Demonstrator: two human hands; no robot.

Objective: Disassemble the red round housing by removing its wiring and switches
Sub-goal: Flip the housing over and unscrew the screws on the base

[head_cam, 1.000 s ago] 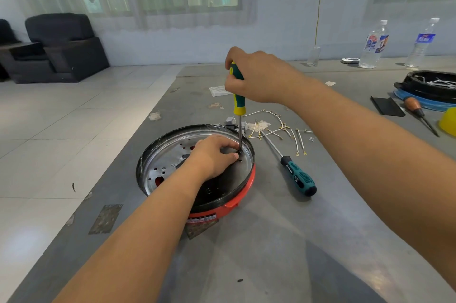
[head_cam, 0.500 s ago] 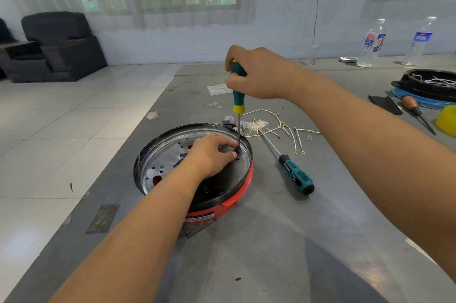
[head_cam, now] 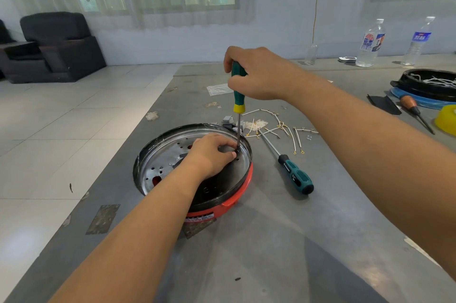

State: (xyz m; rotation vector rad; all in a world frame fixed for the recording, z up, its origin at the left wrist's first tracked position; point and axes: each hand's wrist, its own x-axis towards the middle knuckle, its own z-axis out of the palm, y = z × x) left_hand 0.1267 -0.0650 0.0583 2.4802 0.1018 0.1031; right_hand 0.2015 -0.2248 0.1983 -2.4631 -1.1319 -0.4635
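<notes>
The red round housing [head_cam: 229, 200] lies on the grey table [head_cam: 271, 241], its perforated metal plate and black rim facing up. My right hand [head_cam: 259, 73] grips the green and yellow handle of a screwdriver [head_cam: 238, 102] held upright, its tip down on the plate near the housing's far right rim. My left hand [head_cam: 212, 154] rests inside the housing, fingers curled and pinching something small right at the screwdriver's tip; what it pinches is hidden. Loose white wires [head_cam: 278, 127] with ring terminals lie just behind the housing.
A second, teal-handled screwdriver [head_cam: 293, 174] lies right of the housing. At the far right are a black round housing [head_cam: 427, 83] on a blue ring, a wooden-handled tool [head_cam: 414, 110], a yellow object [head_cam: 446, 120] and two water bottles [head_cam: 370, 43]. The table's left edge drops to the tiled floor.
The screwdriver and both hands stay at the same spot on the housing; only small shifts of my right hand on the handle and of the camera show.
</notes>
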